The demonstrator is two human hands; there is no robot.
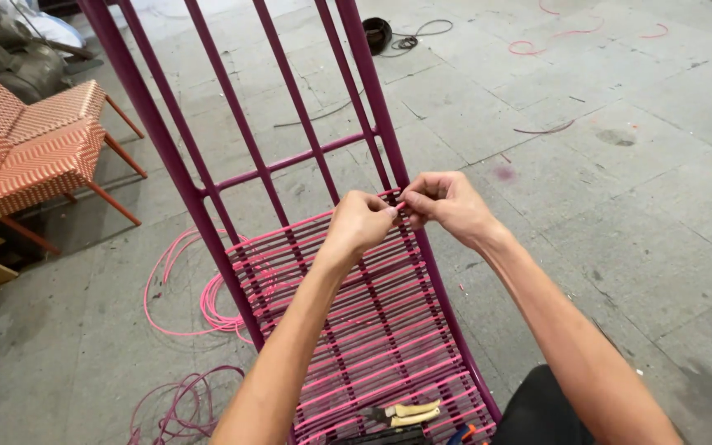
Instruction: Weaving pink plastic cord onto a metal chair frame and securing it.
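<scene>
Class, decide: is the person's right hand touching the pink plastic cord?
Touching. The head view shows the right hand pinching the pink plastic cord at the top woven row.

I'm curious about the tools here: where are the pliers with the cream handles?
The pliers lie on the woven pink cord at the bottom of the head view, between the person's forearms, below both hands.

Two bare forearms enter from the lower edge of the head view, with no sleeves, gloves, watch or wristband visible on either. The left hand (358,224) and the right hand (447,202) are bare; no rings can be made out. Fingernails are short. A dark black fabric garment (541,412), apparently covering a leg or knee, shows at the bottom edge.
</scene>
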